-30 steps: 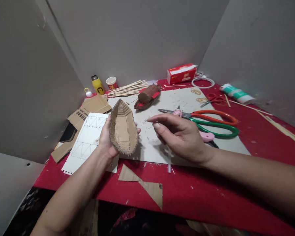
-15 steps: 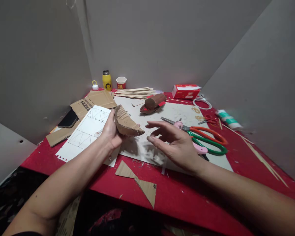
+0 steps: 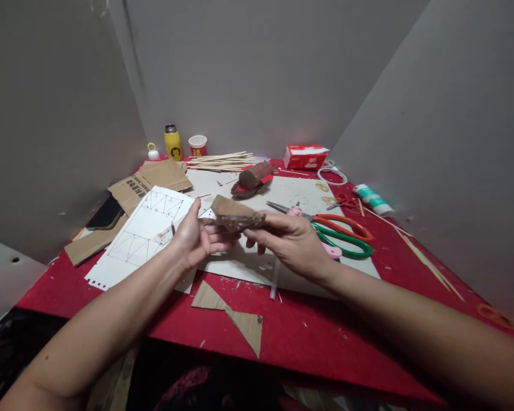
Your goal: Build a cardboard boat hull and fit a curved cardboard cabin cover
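A folded, boat-like piece of brown corrugated cardboard point(image 3: 233, 212) is held above the white board point(image 3: 240, 260). My right hand point(image 3: 293, 242) pinches its right end between thumb and fingers. Just below and left of it, my left hand point(image 3: 197, 237) has its palm turned up and its fingers stretched out; whether they touch the cardboard I cannot tell. Orange-and-green-handled scissors point(image 3: 345, 234) lie by my right hand, partly over a pink-handled tool point(image 3: 333, 250). Beneath my left forearm is a paper sheet with truss drawings point(image 3: 131, 242).
Two joined cardboard triangles point(image 3: 244, 325) lie near the red table's front edge. Further back are a brown boat-like model point(image 3: 252, 180), wooden sticks point(image 3: 218, 162), a yellow bottle point(image 3: 172, 142), a paper cup point(image 3: 197, 146) and a red tissue pack point(image 3: 305, 157). Flat cardboard point(image 3: 167, 174) lies left.
My right hand has moved left and taken the cardboard piece by its right end. My left hand has let go and opened out. The piece has tipped, and the view has shifted slightly.
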`<state>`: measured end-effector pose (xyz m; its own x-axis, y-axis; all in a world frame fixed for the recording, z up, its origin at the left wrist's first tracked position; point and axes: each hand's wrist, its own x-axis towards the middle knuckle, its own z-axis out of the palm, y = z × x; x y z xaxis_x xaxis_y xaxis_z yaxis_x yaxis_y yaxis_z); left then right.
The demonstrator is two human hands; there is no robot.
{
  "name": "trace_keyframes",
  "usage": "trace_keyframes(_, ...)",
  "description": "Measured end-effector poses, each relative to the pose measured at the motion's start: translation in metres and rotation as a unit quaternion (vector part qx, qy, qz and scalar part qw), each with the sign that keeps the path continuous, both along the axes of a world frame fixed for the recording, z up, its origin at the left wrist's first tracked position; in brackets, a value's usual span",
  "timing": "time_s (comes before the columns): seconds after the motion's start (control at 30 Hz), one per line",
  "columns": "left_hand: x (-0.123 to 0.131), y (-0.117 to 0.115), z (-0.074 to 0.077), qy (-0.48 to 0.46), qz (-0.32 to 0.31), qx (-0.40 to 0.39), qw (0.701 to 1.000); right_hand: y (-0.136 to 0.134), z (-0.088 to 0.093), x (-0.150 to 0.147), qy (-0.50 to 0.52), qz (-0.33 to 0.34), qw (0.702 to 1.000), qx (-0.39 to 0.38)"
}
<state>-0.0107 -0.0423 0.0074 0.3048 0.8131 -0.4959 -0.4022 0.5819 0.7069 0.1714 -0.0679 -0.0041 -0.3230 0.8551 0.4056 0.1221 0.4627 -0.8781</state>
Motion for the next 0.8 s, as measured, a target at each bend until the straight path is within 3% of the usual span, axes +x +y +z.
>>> trace_keyframes(0.1,-0.008,0.005,0.004,0.088,0.005,0.039,0.995,0.006,0.019,0.009,0.067,-0.023,0.996,-0.055)
trace_keyframes(0.2,-0.014,0.010,0.007,0.132,0.093,0.145,0.976,0.010,0.034,0.020,0.115,-0.003,0.989,-0.097)
trace_keyframes(0.3,-0.019,0.010,0.011,0.132,0.206,0.270,0.931,0.011,0.042,0.027,0.119,0.037,0.984,-0.125)
trace_keyframes(0.37,-0.019,0.005,0.014,0.127,0.247,0.365,0.889,0.009,0.045,0.028,0.100,0.080,0.983,-0.132)
trace_keyframes(0.43,-0.016,-0.003,0.016,0.133,0.229,0.448,0.854,0.005,0.045,0.025,0.071,0.131,0.980,-0.133)
trace_keyframes(0.5,-0.012,-0.013,0.017,0.149,0.163,0.489,0.844,0.000,0.045,0.022,0.041,0.173,0.976,-0.129)
trace_keyframes(0.63,-0.006,-0.029,0.017,0.180,0.038,0.461,0.868,-0.009,0.045,0.016,0.000,0.215,0.969,-0.118)
trace_keyframes(0.8,-0.005,-0.035,0.018,0.143,-0.018,0.429,0.892,-0.015,0.049,0.012,-0.010,0.202,0.973,-0.112)
